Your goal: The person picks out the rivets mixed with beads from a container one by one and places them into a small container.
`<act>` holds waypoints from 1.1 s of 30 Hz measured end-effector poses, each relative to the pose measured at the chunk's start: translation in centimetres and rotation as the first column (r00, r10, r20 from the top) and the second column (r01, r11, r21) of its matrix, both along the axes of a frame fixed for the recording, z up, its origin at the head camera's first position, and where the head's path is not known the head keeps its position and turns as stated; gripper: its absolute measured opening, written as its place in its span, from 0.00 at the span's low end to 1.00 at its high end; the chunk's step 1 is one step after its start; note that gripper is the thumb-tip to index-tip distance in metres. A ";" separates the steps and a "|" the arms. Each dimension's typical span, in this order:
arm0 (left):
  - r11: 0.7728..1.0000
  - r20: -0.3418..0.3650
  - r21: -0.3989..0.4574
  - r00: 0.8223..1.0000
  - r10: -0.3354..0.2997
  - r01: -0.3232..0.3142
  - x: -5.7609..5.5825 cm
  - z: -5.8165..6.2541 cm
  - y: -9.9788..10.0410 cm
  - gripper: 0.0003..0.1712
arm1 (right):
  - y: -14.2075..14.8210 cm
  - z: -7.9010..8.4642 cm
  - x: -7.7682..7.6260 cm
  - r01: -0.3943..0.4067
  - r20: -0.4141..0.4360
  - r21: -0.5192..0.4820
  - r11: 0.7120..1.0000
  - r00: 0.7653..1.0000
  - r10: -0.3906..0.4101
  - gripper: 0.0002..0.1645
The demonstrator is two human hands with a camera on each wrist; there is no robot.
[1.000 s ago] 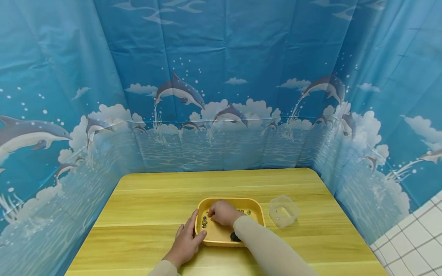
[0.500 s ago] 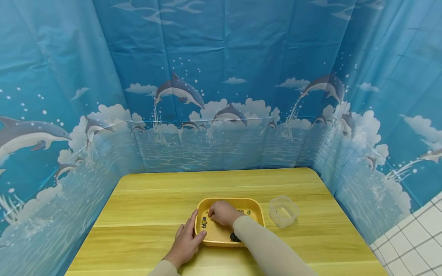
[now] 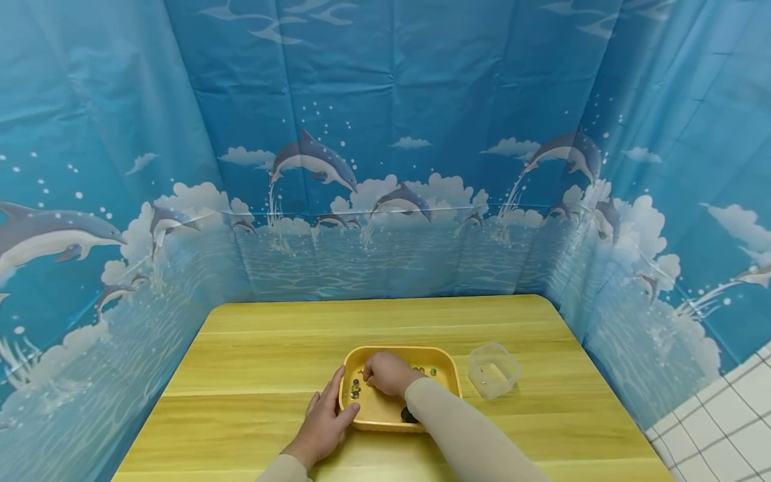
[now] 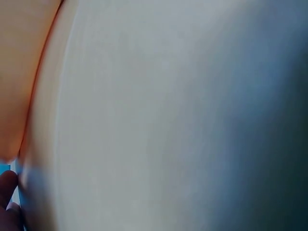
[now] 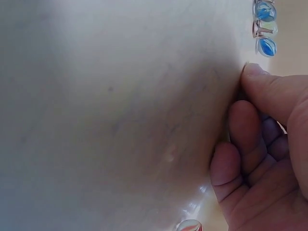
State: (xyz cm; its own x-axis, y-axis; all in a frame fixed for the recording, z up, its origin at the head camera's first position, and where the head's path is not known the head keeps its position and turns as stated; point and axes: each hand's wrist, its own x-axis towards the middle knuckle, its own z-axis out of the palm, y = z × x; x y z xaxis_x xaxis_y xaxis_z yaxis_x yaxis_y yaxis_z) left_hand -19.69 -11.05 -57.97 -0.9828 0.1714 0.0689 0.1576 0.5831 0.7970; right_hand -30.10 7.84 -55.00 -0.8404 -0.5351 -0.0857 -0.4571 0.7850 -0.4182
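A yellow tray [image 3: 424, 348] sits near the front of the table. My left hand [image 3: 322, 420] rests against its left side, fingers extended along the wall and thumb at the front corner. Inside the tray, my right hand [image 3: 388, 373] reaches down with bent fingers near the far left. Its fingertips are partly hidden, so whether they pinch something cannot be told. Several small marbles [image 3: 356, 388] form a line along the left. In the right wrist view, a blue-swirled marble [image 5: 267, 47] lies beyond the thumb and a red-swirled marble [image 5: 191, 225] at the bottom edge.
Greenish marbles [image 3: 433, 371] lie at the tray's far right. A dark object [image 3: 408, 416], partly behind the right sleeve, is at the front. A clear plastic container [image 3: 495, 387] stands right of the tray on the wooden table [image 3: 259, 361]. A dolphin-print curtain [image 3: 385, 261] surrounds the table.
Hardly anything differs. Both hands keep their places at the tray, and the right fingers stay low at the same spot.
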 end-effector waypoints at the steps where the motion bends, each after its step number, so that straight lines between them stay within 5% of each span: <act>1: 1.000 -0.006 0.007 1.000 -0.003 0.003 0.0 0.0 0.0 0.45 | 0.0 0.0 0.0 -0.003 -0.001 0.000 1.000 1.000 0.003 0.04; 12: 0.999 0.043 0.021 0.999 -0.032 0.031 -0.6 0.9 0.3 0.51 | 0.1 -0.2 -0.2 -0.004 -0.001 -0.022 1.000 1.000 0.004 0.07; 26: 0.957 0.179 0.273 0.972 -0.154 0.101 -0.9 -0.1 0.1 0.60 | 0.1 -0.2 -0.2 0.013 0.020 -0.024 1.000 1.000 -0.013 0.05; 33: 0.989 0.166 0.147 0.985 -0.055 0.031 -0.7 0.0 0.0 0.65 | 0.1 -0.2 -0.1 0.001 0.009 -0.016 1.000 1.000 -0.001 0.05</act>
